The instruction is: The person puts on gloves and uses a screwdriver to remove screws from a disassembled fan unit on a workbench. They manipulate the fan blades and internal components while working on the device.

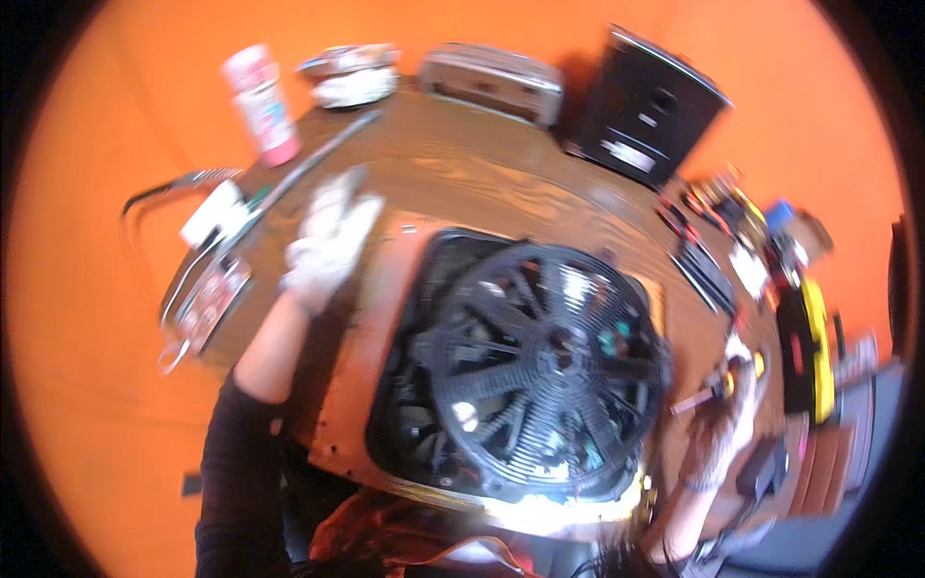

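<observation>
A large square orange panel or box with a black frame lies before me. On it sits a round black grille with spokes and ridged rings, and dark parts show through its gaps. My left hand, in a white glove, is beside the box's far left edge, fingers stretched out and nothing visible in them. To the right of the grille, my gloved right hand is closed round a screwdriver with a yellow and black handle. Its shaft points left toward the grille. Motion blurs both hands.
Along the back of the brown table stand a pink-and-white bottle, a metal box and a black panel-like case. Pliers and other tools lie at right, near a yellow-black case. A clear pack lies left.
</observation>
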Demonstrator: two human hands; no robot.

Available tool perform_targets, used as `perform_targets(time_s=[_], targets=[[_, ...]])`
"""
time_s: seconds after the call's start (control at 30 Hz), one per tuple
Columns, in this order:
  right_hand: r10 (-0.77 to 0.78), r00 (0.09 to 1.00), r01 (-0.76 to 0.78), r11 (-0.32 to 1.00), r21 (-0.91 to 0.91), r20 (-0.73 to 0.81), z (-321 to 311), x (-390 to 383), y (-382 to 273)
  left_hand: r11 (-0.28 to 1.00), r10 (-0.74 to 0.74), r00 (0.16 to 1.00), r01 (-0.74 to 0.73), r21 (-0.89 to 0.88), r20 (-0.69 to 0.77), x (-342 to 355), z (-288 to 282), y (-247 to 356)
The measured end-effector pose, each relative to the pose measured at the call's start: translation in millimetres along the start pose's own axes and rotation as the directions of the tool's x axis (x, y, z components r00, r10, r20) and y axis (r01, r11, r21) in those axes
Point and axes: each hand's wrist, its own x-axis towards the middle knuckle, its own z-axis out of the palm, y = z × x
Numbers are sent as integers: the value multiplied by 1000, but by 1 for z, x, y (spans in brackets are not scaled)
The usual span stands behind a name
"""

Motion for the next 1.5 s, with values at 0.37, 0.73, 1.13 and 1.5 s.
perform_targets(time_s=[0.37, 0.73, 1.13, 1.5], targets=[[-762, 287, 749, 556, -361, -580, -106, 54, -74, 960, -122, 990, 137, -244, 73, 29, 12, -96], [-588, 648, 518, 806, -286, -484, -148, 111, -15, 991, -110, 990, 116, -63, 88, 39, -1, -112], [-605, 663, 558, 792, -246, -441, -157, 105, -18, 984, -70, 968, 106, -142, 240, 44, -16, -128], [-619, 567, 559, 774, -298, -543, -156, 95, -35, 999, 34, 998, -35, 9, 58, 31, -9, -98]])
